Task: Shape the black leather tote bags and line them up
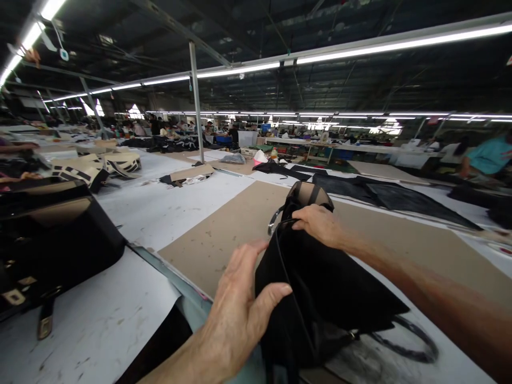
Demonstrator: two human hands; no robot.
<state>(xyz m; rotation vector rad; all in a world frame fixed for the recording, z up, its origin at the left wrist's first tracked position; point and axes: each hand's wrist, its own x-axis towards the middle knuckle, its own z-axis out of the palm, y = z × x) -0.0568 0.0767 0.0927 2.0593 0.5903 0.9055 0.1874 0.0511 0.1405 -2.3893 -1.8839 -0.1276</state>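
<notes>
A black handbag (320,282) lies tilted on the table in front of me, with one dark handle loop at its lower right and another at its upper left. My left hand (244,304) spans the bag's left side, thumb across the near face and fingers behind the edge, their tips partly hidden. Up at the bag's upper edge, my right hand (318,226) pinches the black material between thumb and fingers. Just beyond that hand the bag shows a beige patch with dark stripes. To the left stands a second black bag (60,245) with gold-coloured metal fittings.
Brown board (216,240) covers part of the white table surface (160,208). Farther off lie black flat pieces (384,194) and cream-and-black pieces (96,165). A metal post (197,101) rises at the far side. A person in a teal top (488,154) is at the right.
</notes>
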